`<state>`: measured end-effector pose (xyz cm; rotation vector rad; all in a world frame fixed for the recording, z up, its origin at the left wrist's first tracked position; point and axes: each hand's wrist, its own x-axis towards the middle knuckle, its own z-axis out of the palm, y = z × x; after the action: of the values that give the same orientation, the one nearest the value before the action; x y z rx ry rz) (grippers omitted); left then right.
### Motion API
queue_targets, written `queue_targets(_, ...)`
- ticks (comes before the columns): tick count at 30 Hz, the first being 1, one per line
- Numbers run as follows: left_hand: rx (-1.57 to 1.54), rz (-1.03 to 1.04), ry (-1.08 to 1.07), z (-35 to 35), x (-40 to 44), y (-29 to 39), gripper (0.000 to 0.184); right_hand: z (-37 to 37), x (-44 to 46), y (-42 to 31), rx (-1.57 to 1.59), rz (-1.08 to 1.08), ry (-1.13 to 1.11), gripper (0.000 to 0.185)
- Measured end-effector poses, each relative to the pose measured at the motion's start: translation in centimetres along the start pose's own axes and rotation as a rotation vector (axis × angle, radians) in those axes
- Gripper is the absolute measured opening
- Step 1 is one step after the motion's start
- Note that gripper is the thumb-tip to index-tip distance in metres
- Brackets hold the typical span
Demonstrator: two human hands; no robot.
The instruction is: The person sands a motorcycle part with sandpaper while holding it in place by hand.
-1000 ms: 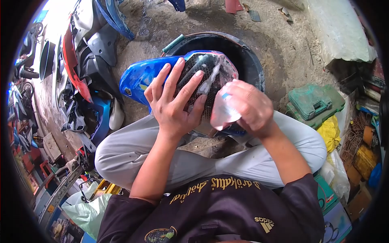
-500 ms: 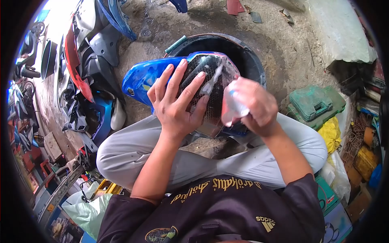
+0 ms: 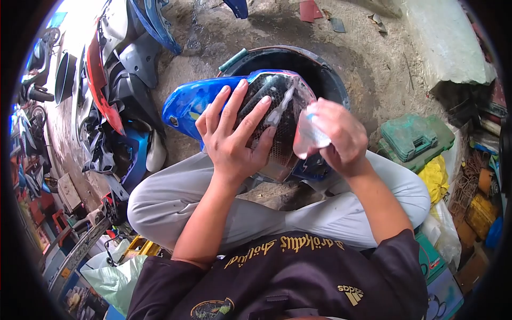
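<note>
A glossy blue motorcycle body panel (image 3: 194,98) with a black honeycomb-patterned part lies across a round black tub (image 3: 325,66). My left hand (image 3: 232,128) rests on the panel with its fingers spread, the fingertips on the dark patterned part. A whitish streak runs over that dark part near my left fingertips. In my right hand (image 3: 341,133) is a folded piece of sandpaper (image 3: 309,133), reddish on one side and pale on the other. It is at the panel's right edge; whether it touches the surface I cannot tell.
Several loose motorcycle panels, including a red one (image 3: 96,74), are piled on the left. Red sandpaper scraps (image 3: 308,10) lie on the concrete floor ahead. A green tool case (image 3: 408,136) and a yellow bag (image 3: 434,176) sit at the right, beside my knee.
My right hand has shifted slightly, and the sandpaper's lower edge sits higher than before. The left hand stays spread on the panel, which has barely moved.
</note>
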<state>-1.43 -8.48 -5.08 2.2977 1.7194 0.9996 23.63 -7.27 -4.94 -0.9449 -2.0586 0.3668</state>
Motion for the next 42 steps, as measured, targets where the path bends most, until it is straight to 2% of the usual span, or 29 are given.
queue_targets(7,-0.001,-0.002,0.01,0.2,-0.1,-0.2,0.051,0.0,-0.4,0.1,0.025,0.007,-0.005,0.038)
queue_targets(19,-0.001,0.003,0.004,0.1,-0.4,-0.1,0.051,-0.2,0.9,1.0,-0.011,-0.005,-0.002,0.033)
queue_targets(21,0.004,0.004,0.003,0.0,-0.2,-0.1,0.051,-0.4,0.2,0.2,0.016,0.015,0.002,0.027)
queue_targets(26,0.002,0.005,0.003,0.2,-0.2,0.0,0.05,-0.5,1.7,1.1,-0.011,-0.034,-0.03,0.033)
queue_targets(34,0.001,0.003,0.006,0.2,0.0,0.0,0.05,-0.6,2.2,0.7,0.009,0.002,-0.017,0.024)
queue_targets(38,0.003,0.008,0.005,0.1,-0.1,-0.1,0.051,-1.2,0.3,0.2,0.001,0.018,-0.062,0.035)
queue_targets(42,0.001,0.006,0.023,0.3,-0.1,-0.1,0.051,-0.8,1.9,1.1,0.001,-0.014,-0.035,0.029)
